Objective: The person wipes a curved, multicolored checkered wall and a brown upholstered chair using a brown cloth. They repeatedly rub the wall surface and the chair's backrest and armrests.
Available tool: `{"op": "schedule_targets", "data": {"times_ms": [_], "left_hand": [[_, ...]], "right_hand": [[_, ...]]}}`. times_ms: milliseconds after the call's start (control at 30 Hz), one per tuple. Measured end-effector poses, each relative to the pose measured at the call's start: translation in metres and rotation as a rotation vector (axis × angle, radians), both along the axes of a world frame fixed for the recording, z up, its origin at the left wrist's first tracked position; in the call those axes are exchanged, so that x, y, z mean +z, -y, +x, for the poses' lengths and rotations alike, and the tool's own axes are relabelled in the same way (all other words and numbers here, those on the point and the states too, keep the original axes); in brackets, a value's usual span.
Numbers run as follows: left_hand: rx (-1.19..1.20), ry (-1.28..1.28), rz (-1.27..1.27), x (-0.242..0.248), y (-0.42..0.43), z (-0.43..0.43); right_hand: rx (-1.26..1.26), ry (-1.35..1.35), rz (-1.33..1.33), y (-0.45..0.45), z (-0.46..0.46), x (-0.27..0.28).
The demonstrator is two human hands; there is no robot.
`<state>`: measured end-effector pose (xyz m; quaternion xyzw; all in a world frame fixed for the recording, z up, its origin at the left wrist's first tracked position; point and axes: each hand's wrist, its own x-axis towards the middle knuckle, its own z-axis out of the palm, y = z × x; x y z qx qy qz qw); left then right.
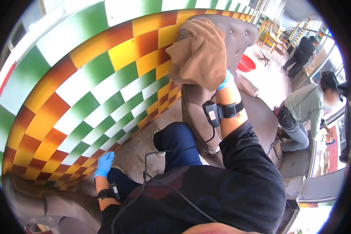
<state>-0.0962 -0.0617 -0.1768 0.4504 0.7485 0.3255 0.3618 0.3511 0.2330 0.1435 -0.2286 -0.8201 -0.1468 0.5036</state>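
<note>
My right hand [227,80], in a light blue glove, holds a brown cloth [200,55] up at the top of a tufted grey-brown sofa [237,32]. The cloth hangs in loose folds and hides most of the hand and its fingers. Lower on the left, my left hand [105,163] wears the same kind of glove. Its fingers are curled in with nothing seen in them, just above my dark blue trouser leg and in front of the tiled wall [105,99].
A second sofa [46,201] sits behind me at lower left. Beyond the first sofa is a red basin [246,63] on the floor. At right, one person [301,114] kneels by a window; another [302,54] stands farther off. A cable [146,158] crosses my front.
</note>
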Motion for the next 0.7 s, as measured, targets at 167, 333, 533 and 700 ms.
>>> {"op": "schedule_targets", "data": {"times_ms": [167,333,533,700], "left_hand": [[-0.044,-0.054,-0.002,-0.003,-0.006,0.001],[-0.017,0.066,0.004,0.002,-0.010,0.011],[-0.074,0.204,-0.016,-0.009,-0.018,0.023],[-0.089,0.206,-0.149,-0.032,-0.032,0.016]], "right_hand": [[-0.004,-0.204,-0.102,0.022,-0.002,-0.057],[0.017,-0.314,-0.133,0.028,0.004,-0.077],[0.071,-0.241,-0.099,0.009,0.005,-0.036],[0.100,-0.026,-0.027,-0.006,0.010,0.007]]}}
